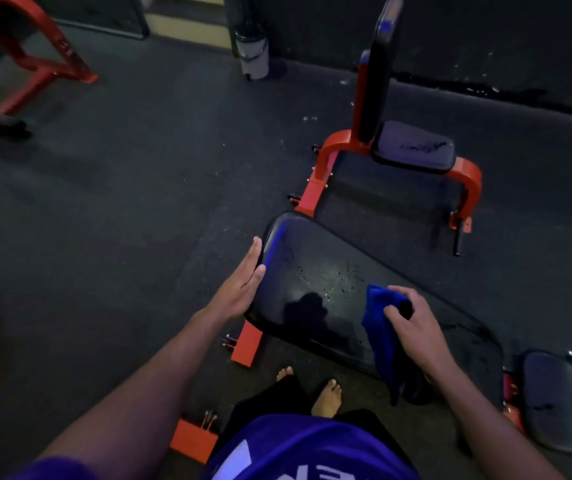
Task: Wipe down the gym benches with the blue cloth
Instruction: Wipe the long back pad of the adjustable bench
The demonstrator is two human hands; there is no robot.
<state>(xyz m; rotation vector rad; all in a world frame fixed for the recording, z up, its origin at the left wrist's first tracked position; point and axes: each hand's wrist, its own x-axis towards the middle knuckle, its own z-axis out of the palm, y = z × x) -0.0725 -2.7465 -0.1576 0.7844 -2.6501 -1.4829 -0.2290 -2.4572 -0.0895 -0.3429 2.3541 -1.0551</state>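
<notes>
Head view: dark rubber gym floor (pixel 139 202), dimly lit, with a dark wall along the top edge and a small white bin (pixel 252 53) at 12 o'clock. The near bench pad (pixel 315 282), black and glossy with specks on its surface, lies flat at centre on an orange frame (pixel 248 344). Your left hand (pixel 243 282) is flat, fingers straight, pressed against the pad's left edge at about 9 o'clock of the pad. Your right hand (pixel 412 323) grips the blue cloth (pixel 380 327), fingers curled round its upper part; the cloth hangs over the pad's near right portion, at 4 o'clock of centre. A second bench (pixel 412 147), backrest upright, stands at 1 o'clock. A third pad (pixel 561 403) sits at 4 o'clock, by the frame edge. A red frame (pixel 35 60) occupies 10 o'clock. Your bare feet (pixel 326 396) show at 6 o'clock.
</notes>
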